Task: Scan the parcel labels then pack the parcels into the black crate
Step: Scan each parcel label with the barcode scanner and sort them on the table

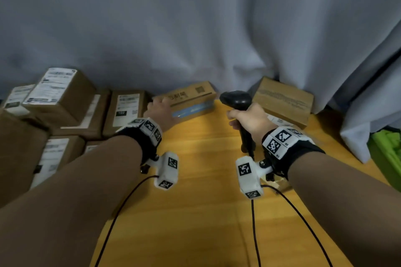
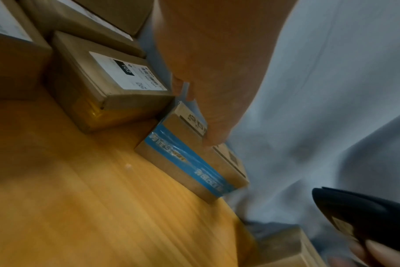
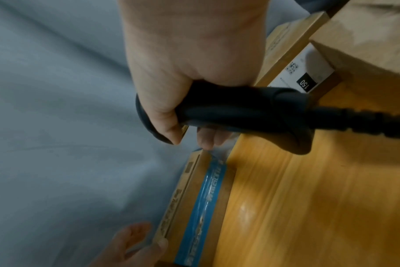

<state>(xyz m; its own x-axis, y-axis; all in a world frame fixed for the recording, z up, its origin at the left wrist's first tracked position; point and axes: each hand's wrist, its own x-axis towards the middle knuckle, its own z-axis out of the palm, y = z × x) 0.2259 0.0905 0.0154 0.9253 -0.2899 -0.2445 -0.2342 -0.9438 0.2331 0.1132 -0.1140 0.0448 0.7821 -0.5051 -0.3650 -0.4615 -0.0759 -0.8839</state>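
Blue-taped parcel [image 1: 191,102] lying flat, seemingly.

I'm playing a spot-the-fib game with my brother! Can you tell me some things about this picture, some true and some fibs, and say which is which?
1. The right hand grips a black handheld barcode scanner. True.
2. The left hand is at the flat brown cardboard parcel with blue tape. True.
3. The parcels sit on a glass table. False: they sit on a yellow wooden table.
4. The scanner is wireless. False: a black cable leaves its handle.
5. A grey curtain hangs behind the parcels. True.
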